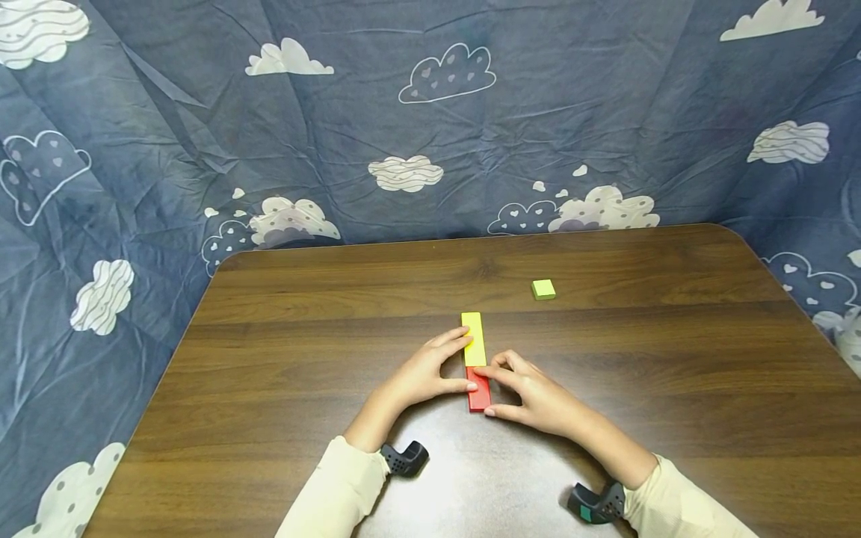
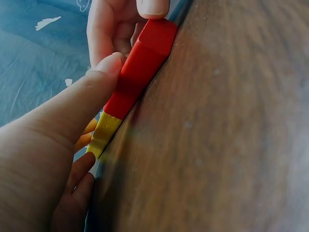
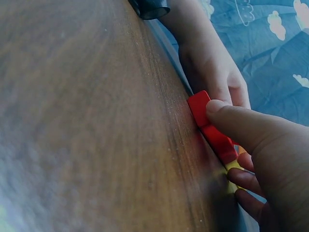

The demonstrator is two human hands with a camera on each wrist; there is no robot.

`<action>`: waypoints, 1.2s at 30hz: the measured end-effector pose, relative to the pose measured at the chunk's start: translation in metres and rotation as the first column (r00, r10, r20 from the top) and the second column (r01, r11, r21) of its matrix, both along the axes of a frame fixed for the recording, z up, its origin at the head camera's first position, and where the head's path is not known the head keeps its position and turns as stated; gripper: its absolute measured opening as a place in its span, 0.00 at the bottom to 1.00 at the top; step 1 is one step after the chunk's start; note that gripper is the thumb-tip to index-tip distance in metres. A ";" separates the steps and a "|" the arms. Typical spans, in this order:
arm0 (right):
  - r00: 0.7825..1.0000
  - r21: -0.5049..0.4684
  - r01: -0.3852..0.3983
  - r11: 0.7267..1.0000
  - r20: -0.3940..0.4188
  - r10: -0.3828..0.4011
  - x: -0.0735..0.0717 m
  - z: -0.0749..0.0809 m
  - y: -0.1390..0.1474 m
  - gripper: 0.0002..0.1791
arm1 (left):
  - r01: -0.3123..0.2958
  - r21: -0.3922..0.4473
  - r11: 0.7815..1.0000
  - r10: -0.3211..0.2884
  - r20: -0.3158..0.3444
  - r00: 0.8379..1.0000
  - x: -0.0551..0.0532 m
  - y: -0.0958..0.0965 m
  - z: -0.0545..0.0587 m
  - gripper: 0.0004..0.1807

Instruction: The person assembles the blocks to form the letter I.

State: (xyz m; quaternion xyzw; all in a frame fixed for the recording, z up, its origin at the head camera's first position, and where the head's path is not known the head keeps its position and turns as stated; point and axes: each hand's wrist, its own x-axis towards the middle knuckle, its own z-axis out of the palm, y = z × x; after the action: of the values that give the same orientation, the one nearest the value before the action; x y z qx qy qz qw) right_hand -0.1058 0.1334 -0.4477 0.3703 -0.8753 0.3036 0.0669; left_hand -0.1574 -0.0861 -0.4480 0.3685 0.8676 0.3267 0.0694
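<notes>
A red rectangular block [image 1: 479,400] and a yellow rectangular block [image 1: 474,351] lie end to end in one line on the table, the yellow one farther away. My left hand [image 1: 430,370] spans the row from the left side, its thumb touching the red block and its straight fingertips resting on the yellow one. From the right, my right hand [image 1: 534,392] holds the red block between thumb and index finger, the thumb at the near end. In the left wrist view, the red block [image 2: 145,65] shows its near face under a thumb of the right hand.
A small light green block [image 1: 543,289] sits farther back on the table, right of the row. The brown wooden table [image 1: 303,321] ends at a blue curtain [image 1: 377,127] with cloud prints. Black wrist devices [image 1: 406,459] are worn below the sleeves.
</notes>
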 end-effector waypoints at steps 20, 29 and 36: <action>0.994 -0.144 0.085 0.986 -0.056 -0.094 -0.021 0.036 0.003 0.36 | -0.006 0.002 1.000 0.006 0.016 1.000 -0.002 0.000 -0.002 0.39; 0.959 -0.255 0.213 0.943 -0.133 -0.252 -0.050 0.043 0.022 0.38 | -0.009 0.006 1.000 0.008 0.028 1.000 -0.002 -0.001 -0.001 0.40; 0.922 -0.331 0.355 0.875 -0.031 -0.386 -0.071 0.036 0.041 0.37 | -0.010 0.002 1.000 0.010 0.029 1.000 -0.002 0.000 -0.001 0.40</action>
State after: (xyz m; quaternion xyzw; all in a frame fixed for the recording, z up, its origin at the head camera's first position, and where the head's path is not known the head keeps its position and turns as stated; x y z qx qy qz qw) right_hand -0.1763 0.1749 -0.4115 0.1943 -0.8650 0.4044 0.2245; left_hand -0.1592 -0.0863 -0.4489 0.3594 0.8679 0.3335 0.0801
